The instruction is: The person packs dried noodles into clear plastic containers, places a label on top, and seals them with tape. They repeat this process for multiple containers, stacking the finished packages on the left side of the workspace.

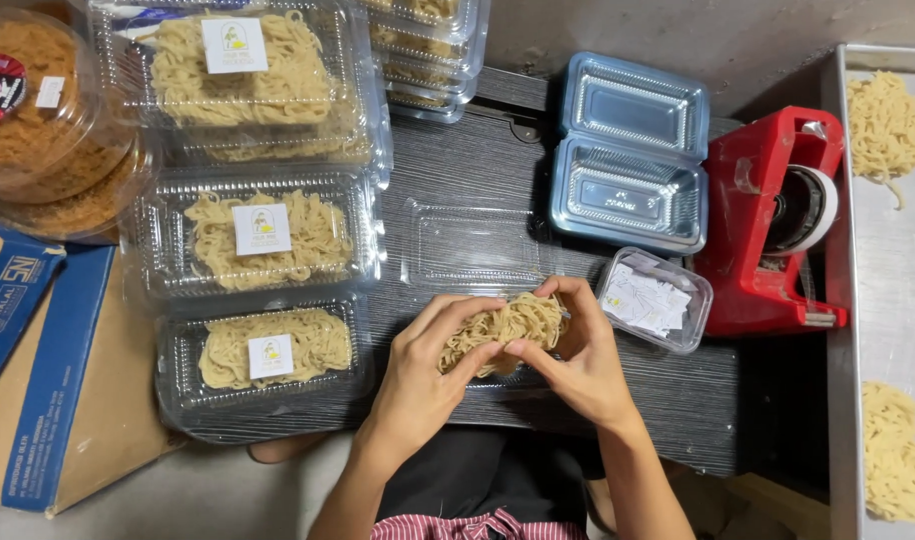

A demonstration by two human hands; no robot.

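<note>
Meanwhile, at lower centre of the frame, left hand (423, 365) and right hand (578, 355) close their fingers around a noodle bundle (503, 328), seemingly shaping it over the open clear tray (468, 245) on the dark bench (678, 400), where careful lowering would likely come next.

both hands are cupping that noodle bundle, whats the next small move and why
Probably lower the noodle bundle into the open clear container lying just beyond it. The left hand and right hand already hold it shaped, that container is bare, and the packs beside it are filled alike.
</note>
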